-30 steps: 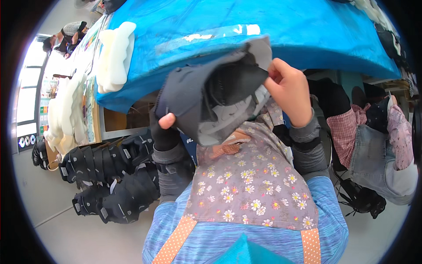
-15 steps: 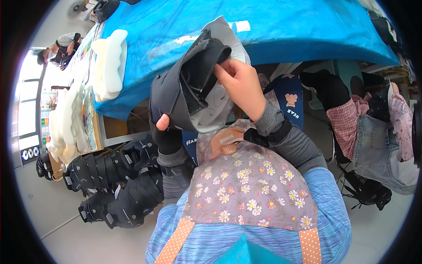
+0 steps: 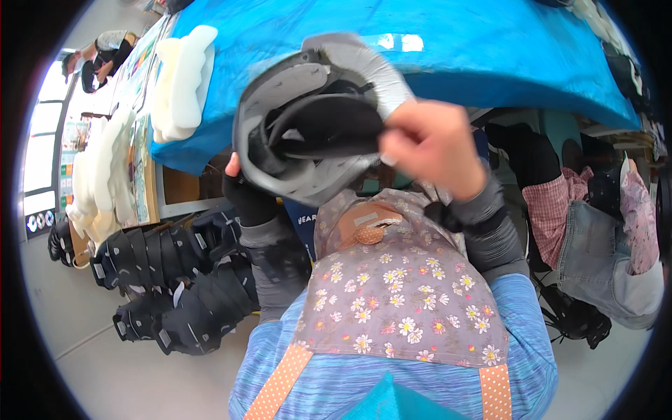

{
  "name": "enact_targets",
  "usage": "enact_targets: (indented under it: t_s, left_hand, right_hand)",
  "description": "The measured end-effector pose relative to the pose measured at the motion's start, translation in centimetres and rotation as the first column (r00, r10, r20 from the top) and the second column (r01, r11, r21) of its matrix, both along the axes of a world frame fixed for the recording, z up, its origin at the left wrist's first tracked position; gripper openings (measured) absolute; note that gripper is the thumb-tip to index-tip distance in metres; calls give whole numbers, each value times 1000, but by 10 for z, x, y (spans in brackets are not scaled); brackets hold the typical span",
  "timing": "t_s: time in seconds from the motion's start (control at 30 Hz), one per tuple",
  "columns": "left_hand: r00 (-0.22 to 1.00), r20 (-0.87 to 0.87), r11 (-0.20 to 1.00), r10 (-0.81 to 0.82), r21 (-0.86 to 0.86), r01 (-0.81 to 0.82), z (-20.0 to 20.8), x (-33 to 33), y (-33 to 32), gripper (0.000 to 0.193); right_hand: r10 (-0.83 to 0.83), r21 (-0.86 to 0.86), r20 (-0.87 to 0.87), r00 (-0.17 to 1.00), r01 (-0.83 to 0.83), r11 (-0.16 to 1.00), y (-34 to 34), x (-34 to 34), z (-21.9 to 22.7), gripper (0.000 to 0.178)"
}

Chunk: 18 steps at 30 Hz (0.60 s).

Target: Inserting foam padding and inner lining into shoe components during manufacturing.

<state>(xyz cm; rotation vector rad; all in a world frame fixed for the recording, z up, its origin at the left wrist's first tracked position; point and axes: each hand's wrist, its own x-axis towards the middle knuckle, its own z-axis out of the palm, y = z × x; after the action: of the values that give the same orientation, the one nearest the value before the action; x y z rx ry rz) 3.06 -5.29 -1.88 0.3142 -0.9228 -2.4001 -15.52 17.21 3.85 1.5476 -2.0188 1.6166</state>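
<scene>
A hollow, dark fabric-covered piece with a pale grey inside is held up over my lap, its opening facing me. I cannot make out its exact kind. Within it a black fabric flap curves across the opening. My left hand, in a dark covering with a bare thumb tip, grips the piece at its left side; its other fingers are hidden behind. My right hand, blurred by motion, is closed at the flap's right end and seems to pinch it.
A blue-covered table stands ahead. White wavy foam pieces lie at its left, with more foam beside them. Stacked dark padded pieces fill the lower left. One person sits at right; another is far left.
The piece has turned so that its grey inside now faces me. My right hand has moved right and down, and the black flap is drawn toward it.
</scene>
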Motion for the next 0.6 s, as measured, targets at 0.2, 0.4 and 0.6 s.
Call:
enact_targets:
  t_s: [0.2,0.4,0.6]
  left_hand:
    - [944,-287,966,-161,150,210,-17,-8,4,54]
    - [991,-133,997,-10,76,20,-11,-13,16,54]
    - [994,-78,980,-75,-191,59,-3,-17,31,62]
  right_hand:
    - [-406,99,207,890,393,914,-4,-58,-38,22]
    - [-335,429,619,710,51,902,-11,-28,-16,48]
    - [-250,289,602,758,85,954,-23,-22,-14,39]
